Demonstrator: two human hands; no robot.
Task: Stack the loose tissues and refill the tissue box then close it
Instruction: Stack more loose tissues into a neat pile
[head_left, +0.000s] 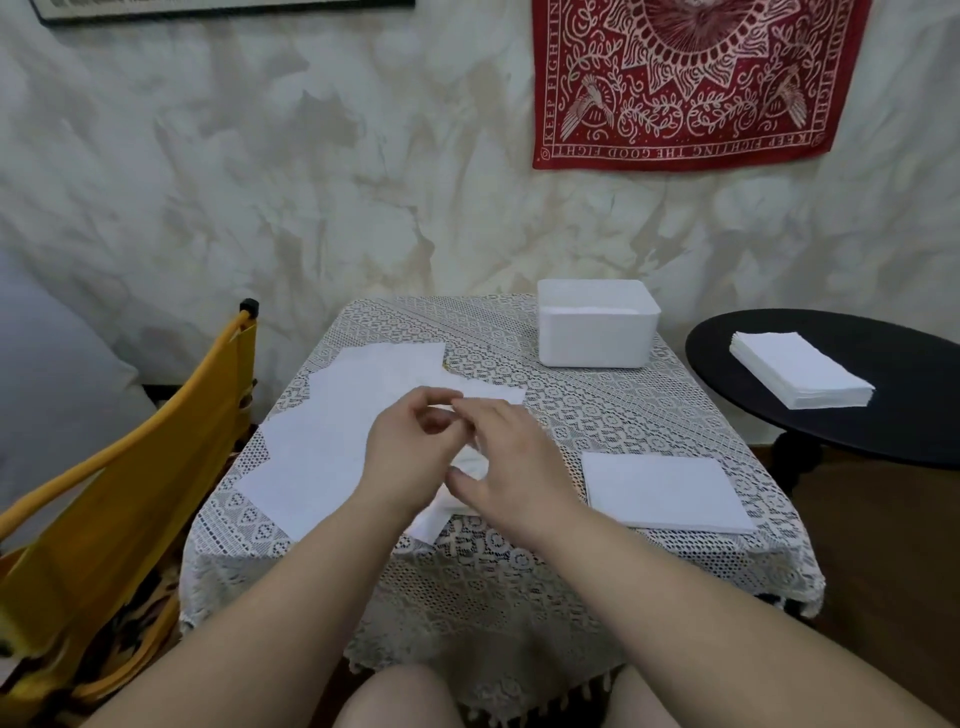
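Several loose white tissues (332, 431) lie overlapping on the left half of the lace-covered table (597, 415). My left hand (408, 449) and my right hand (501, 460) meet over the table's middle, fingers curled, pinching one crumpled tissue (434, 519) that hangs between and below them. A neat flat stack of tissues (665, 491) rests at the front right of the table. The white tissue box (595, 338) stands open at the back right, with tissues inside up to near its rim. No lid is in view.
A round black side table (883, 415) to the right carries another thick stack of tissues (800, 374). A yellow folding chair (119, 493) stands close at the left. A wall with a red cloth hanging is behind the table.
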